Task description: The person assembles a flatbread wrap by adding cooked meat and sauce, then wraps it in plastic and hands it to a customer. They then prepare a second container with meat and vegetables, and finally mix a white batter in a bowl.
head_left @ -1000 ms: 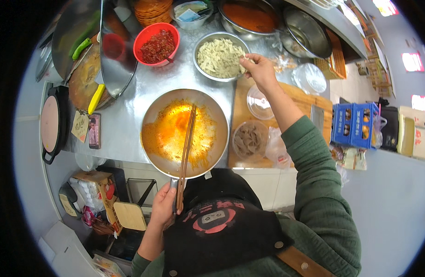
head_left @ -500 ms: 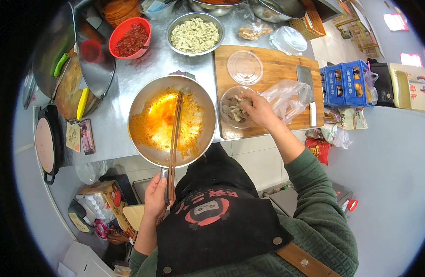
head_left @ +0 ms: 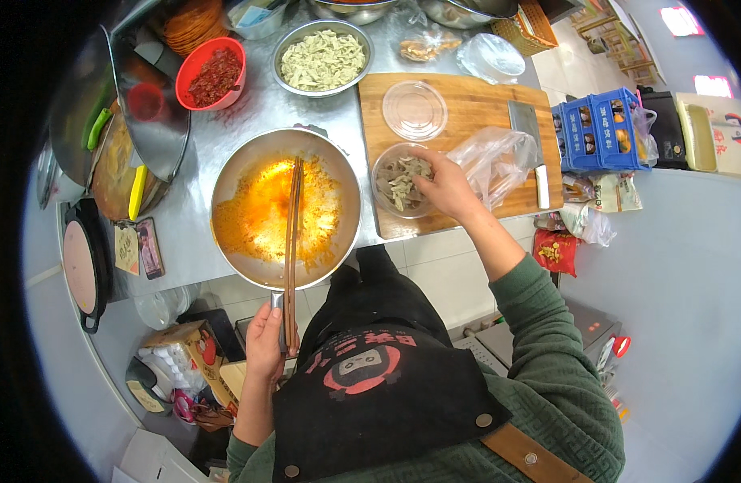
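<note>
My left hand (head_left: 266, 346) is wrapped round the handle of a frying pan (head_left: 353, 197) and also holds a pair of brown chopsticks (head_left: 291, 249) along it. The chopsticks slant across the pan, over orange-red oil with spice bits (head_left: 262, 217). My right hand (head_left: 449, 187) reaches into a clear plastic bowl (head_left: 376, 183), fingers closed round some greyish, pale food strips (head_left: 400, 191). The fingertips are partly hidden. This bowl stands at the near left of a wooden cutting board (head_left: 467, 90), below a clear round lid (head_left: 415, 110).
A cleaver (head_left: 525, 133) and a crumpled plastic bag (head_left: 499, 157) lie on the board. Behind the pan are a metal bowl of pale green slices (head_left: 322, 60) and a red bowl of dark red paste (head_left: 212, 76). A phone (head_left: 150, 248) lies at the left edge; blue crates (head_left: 600, 133) stand right.
The whole view has shifted slightly, so the counter things sit further left. My right hand stays in the clear bowl, its fingers now lower over the right rim. My left hand keeps its hold.
</note>
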Demonstrator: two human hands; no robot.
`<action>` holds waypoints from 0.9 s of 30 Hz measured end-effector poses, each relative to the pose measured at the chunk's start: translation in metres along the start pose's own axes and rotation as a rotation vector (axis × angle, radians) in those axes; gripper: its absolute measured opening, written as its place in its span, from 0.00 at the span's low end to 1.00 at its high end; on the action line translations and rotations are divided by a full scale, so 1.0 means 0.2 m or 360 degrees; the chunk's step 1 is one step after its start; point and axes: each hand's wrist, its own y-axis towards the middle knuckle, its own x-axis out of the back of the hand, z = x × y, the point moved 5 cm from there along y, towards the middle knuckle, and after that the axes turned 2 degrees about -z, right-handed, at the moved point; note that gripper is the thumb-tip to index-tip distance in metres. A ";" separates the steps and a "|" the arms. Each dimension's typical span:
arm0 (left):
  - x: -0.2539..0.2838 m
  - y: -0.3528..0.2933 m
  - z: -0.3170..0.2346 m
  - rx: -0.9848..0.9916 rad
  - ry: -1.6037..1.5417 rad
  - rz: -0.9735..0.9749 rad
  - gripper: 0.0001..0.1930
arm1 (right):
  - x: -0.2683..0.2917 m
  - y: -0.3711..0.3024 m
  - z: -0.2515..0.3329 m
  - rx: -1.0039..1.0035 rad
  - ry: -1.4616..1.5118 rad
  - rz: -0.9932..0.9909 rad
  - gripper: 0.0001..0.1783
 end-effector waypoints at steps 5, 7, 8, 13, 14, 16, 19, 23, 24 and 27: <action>0.01 0.01 0.01 -0.0003 0.0008 -0.0012 0.15 | -0.01 -0.05 -0.08 -0.0331 0.0120 0.0137 0.23; 0.01 0.02 0.01 0.0005 -0.0034 -0.0033 0.16 | 0.00 -0.10 -0.09 -0.0347 0.0096 0.0135 0.23; 0.01 0.02 0.01 0.0003 0.0002 -0.0050 0.16 | 0.00 -0.13 -0.08 -0.0273 0.0058 0.0099 0.22; 0.01 0.02 -0.01 0.0011 -0.0057 -0.0081 0.10 | -0.03 -0.18 -0.08 0.0003 -0.0159 -0.0033 0.20; 0.01 0.02 -0.01 0.0011 -0.0029 -0.0091 0.10 | -0.03 -0.18 -0.10 0.0003 -0.0122 -0.0059 0.19; 0.00 0.02 -0.02 0.0012 -0.0017 -0.0101 0.10 | -0.01 -0.17 -0.13 -0.0016 -0.0061 -0.0099 0.18; -0.01 0.02 -0.03 -0.0002 -0.0064 -0.0065 0.11 | 0.03 -0.18 -0.18 -0.0234 0.0116 -0.0083 0.16; -0.01 0.02 -0.04 -0.0007 -0.0025 -0.0070 0.11 | 0.07 -0.20 -0.14 -0.0223 0.0069 -0.0105 0.16; -0.01 0.02 -0.04 -0.0007 -0.0024 -0.0068 0.11 | 0.06 -0.20 -0.12 -0.0164 0.0036 -0.0081 0.16; 0.00 0.03 -0.04 -0.0007 -0.0019 -0.0037 0.11 | 0.02 -0.21 -0.07 -0.0099 -0.0062 0.0054 0.18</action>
